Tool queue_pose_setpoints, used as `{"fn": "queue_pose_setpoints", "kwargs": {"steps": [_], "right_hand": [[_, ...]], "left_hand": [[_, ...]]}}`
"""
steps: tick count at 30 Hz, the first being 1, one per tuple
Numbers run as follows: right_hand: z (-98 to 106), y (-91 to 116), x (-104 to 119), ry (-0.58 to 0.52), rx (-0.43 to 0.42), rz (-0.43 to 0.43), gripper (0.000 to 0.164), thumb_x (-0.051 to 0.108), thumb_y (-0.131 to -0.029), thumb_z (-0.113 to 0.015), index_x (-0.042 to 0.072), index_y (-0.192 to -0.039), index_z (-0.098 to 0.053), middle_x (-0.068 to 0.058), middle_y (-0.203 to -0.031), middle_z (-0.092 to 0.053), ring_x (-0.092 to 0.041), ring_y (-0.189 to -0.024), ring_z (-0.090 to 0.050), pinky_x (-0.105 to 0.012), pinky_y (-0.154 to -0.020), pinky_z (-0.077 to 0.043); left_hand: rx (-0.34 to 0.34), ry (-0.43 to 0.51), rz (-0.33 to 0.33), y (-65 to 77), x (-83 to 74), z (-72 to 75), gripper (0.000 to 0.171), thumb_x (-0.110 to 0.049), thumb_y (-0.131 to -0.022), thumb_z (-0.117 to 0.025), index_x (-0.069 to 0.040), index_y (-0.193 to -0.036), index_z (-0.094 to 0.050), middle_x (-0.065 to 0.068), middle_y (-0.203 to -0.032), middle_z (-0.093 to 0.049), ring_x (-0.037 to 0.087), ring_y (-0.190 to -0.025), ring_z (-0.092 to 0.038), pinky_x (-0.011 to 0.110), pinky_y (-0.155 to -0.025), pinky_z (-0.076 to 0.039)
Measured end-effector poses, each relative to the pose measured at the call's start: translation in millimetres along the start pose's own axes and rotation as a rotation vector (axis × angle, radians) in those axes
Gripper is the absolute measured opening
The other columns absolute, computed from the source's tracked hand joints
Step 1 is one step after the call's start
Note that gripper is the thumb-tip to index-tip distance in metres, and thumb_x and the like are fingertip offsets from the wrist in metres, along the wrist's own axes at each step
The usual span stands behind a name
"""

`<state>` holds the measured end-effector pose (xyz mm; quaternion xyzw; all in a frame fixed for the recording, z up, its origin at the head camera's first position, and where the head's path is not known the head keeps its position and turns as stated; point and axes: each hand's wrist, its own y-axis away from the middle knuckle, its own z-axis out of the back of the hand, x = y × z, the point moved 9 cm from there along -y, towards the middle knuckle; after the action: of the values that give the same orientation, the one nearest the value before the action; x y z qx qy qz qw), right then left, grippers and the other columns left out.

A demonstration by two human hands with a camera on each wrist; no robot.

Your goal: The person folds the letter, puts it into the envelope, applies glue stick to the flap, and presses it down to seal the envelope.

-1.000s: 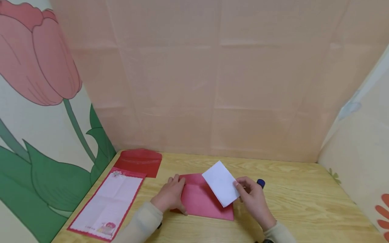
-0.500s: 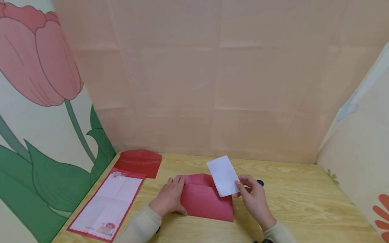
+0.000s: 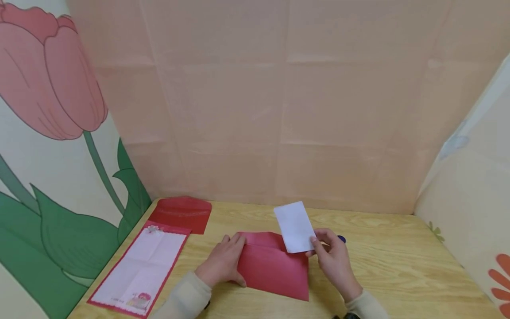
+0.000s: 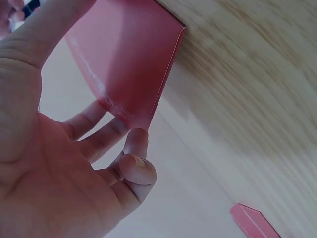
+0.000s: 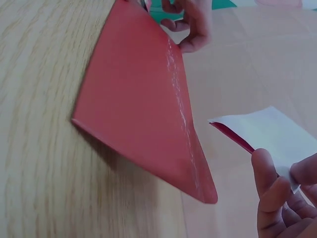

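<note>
My left hand [image 3: 224, 260] grips the left side of a red envelope [image 3: 275, 270], thumb at the near corner and fingers at the far edge. The left wrist view shows fingertips [image 4: 119, 129] along the flap edge. The envelope stands tilted off the table, its flap at the top, as the right wrist view shows. My right hand [image 3: 334, 261] pinches the lower right corner of a folded white paper [image 3: 295, 227] between thumb and fingers. That paper is held above the envelope's right part, overlapping the flap in the head view, and shows a red inner side at its fold [image 5: 233, 136].
A white letter sheet [image 3: 139, 266] with a red border and a small drawing lies at the left. Behind it lies another red envelope [image 3: 181, 215] with its flap up. A dark blue cap-like end [image 3: 341, 239] shows behind my right hand. A pinkish sheet [image 3: 279, 110] backs the table [image 3: 398, 261].
The folded paper has moved up and slightly right, and turned more upright. The envelope has tilted up from lying flatter, its near right corner coming closer. My left hand has stayed at its side.
</note>
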<state>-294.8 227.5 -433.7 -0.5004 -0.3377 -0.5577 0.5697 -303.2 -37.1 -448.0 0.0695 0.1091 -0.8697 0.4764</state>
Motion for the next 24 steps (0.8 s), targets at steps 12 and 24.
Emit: {"fn": "queue_pose_setpoints", "kwargs": {"steps": [12,24], "right_hand": [[-5,-1,3,-0.006,0.01,0.02,0.02,0.006,-0.1,-0.058,0.001,-0.12,-0.058,-0.023,-0.113,-0.066,-0.019,-0.069,-0.071,-0.031,-0.046,-0.049],[-14,1,4,0.111,0.044,0.061,0.021,0.0,-0.098,-0.059,0.006,-0.118,-0.061,-0.015,-0.095,-0.066,-0.021,-0.065,-0.064,-0.03,-0.049,-0.049]], "left_hand": [[0.0,-0.072,-0.045,0.9,-19.2,-2.7,0.091,-0.049,-0.052,-0.098,-0.011,-0.118,-0.048,0.0,-0.112,-0.049,0.017,-0.088,-0.04,0.028,-0.066,-0.043],[0.001,-0.145,-0.032,5.6,-29.5,-4.8,0.097,-0.054,-0.053,-0.096,-0.009,-0.124,-0.048,0.001,-0.112,-0.049,0.018,-0.09,-0.042,0.03,-0.067,-0.045]]}}
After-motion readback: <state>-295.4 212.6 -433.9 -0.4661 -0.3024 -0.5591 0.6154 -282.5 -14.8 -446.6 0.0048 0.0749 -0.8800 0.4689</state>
